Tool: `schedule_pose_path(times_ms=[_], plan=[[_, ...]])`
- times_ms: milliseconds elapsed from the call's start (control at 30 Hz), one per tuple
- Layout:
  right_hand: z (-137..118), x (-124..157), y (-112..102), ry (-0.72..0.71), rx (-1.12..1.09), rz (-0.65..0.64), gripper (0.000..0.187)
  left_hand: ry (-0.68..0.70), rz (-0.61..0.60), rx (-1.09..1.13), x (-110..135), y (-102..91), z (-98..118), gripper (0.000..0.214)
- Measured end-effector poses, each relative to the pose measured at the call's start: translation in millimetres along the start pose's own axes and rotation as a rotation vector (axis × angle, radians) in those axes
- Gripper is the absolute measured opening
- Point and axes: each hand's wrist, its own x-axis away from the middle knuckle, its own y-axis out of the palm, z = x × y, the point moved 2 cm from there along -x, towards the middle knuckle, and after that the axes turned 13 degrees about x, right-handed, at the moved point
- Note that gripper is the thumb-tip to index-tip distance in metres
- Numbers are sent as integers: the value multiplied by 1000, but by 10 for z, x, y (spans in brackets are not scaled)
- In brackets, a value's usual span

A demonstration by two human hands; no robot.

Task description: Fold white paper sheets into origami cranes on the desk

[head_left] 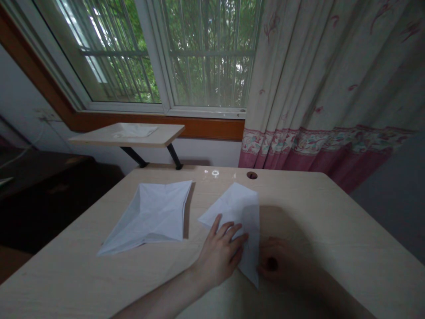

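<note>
A folded white sheet of paper [239, 208] lies on the light wooden desk [318, 212] in front of me. My left hand [221, 252] rests flat on its lower half, fingers stretched out and slightly spread. My right hand [277, 261] sits in shadow just right of the sheet's long edge, fingers curled, touching or pinching that edge near the lower tip; what it grips is hard to see. A second white paper [151, 217], creased and partly unfolded into a kite-like shape, lies to the left, apart from both hands.
A small raised shelf [129, 135] on black brackets stands at the desk's back left. A cable hole [252, 175] sits near the back edge. Behind are a barred window [199, 57] and a pink-hemmed curtain [332, 110]. A dark cabinet [46, 190] stands left.
</note>
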Motion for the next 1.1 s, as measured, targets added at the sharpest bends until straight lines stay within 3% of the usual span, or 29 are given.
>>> schedule_pose_path(times_ms=[1100], plan=[[-207,25,-193,40,-98,-71,21,10,18,1,-11,-16,0,36]])
